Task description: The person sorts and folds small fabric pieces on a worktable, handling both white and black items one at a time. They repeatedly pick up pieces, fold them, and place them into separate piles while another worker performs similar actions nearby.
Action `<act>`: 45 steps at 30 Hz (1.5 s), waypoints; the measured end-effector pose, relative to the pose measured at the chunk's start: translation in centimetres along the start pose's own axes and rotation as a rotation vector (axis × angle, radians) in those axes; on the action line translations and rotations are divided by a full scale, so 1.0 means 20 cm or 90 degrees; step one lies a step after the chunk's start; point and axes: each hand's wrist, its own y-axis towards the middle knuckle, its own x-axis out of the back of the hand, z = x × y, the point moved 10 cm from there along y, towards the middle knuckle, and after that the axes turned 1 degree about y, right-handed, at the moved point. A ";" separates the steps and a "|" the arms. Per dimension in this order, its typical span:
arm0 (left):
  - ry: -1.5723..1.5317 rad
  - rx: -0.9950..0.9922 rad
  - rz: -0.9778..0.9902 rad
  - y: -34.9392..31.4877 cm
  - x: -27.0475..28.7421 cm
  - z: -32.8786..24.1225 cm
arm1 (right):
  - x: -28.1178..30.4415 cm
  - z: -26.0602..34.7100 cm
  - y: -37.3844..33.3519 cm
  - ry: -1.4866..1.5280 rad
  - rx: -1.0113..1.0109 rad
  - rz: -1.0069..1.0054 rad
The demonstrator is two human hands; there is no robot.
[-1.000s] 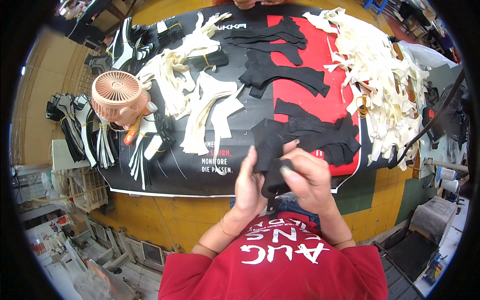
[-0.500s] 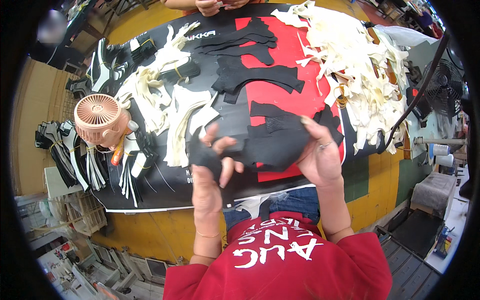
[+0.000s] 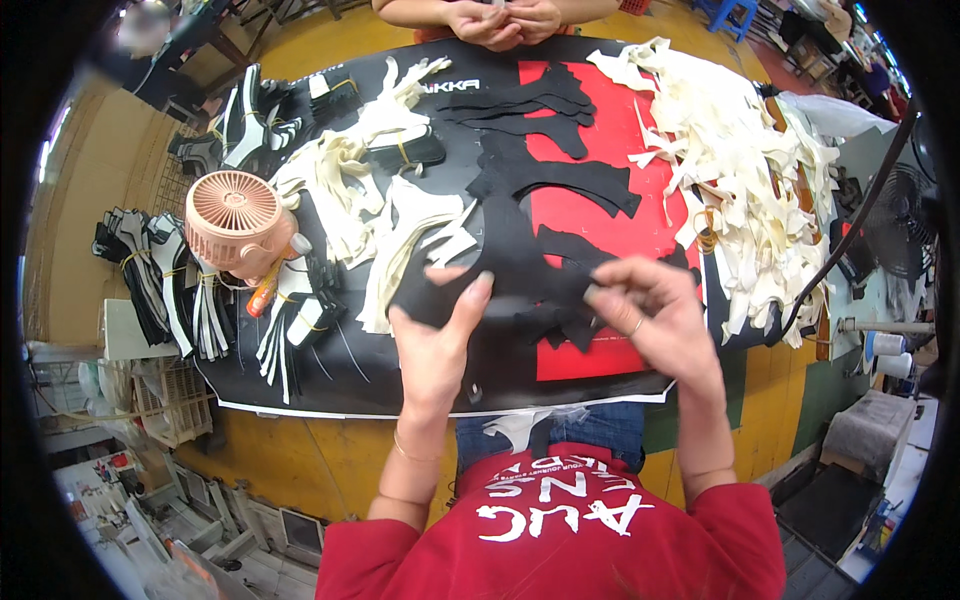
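My left hand (image 3: 437, 345) is closed on a black cut fabric piece (image 3: 436, 298), with the thumb on top and the other fingers mostly hidden under it. The dark cloth stretches from there toward the middle, where its outline merges with the black table cover. My right hand (image 3: 655, 312) pinches the edge of black fabric (image 3: 565, 285) between thumb and bent fingers; whether this is the same piece is hard to tell. Just beyond lie curved black fabric pieces (image 3: 580, 182), overlapping on the red and black cover. Cream fabric strips (image 3: 405, 235) lie beyond my left hand.
A pink fan (image 3: 235, 222) stands at the left among tied black-and-white bundles (image 3: 140, 265). A large heap of cream pieces (image 3: 735, 150) covers the right side. Across the table are another person's hands (image 3: 505, 22). A dark cable (image 3: 855, 215) hangs at the right.
My left thumb and fingers have closed on the black fabric. My right hand has gone from an open-palmed hold to a pinch at the fabric's edge. The whole view has shifted slightly.
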 end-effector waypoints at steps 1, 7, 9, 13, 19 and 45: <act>0.037 0.001 -0.016 0.05 0.00 0.00 | 0.04 0.12 0.04 -0.143 0.116 -0.019; -0.267 0.068 0.034 0.31 -0.09 0.06 | 0.10 0.14 0.56 -0.352 0.157 0.026; -0.350 0.137 0.015 0.28 -0.05 0.12 | 0.14 0.08 0.63 -0.598 0.141 -0.092; -0.641 0.170 0.215 0.13 -0.12 0.06 | 0.08 0.18 0.43 -0.670 0.374 -0.222; -0.513 0.123 0.230 0.08 -0.20 0.04 | -0.19 0.28 0.06 -0.362 0.409 -0.013; -0.222 0.267 0.351 -0.39 -0.26 0.22 | -0.04 0.15 -0.23 -0.184 0.257 -0.071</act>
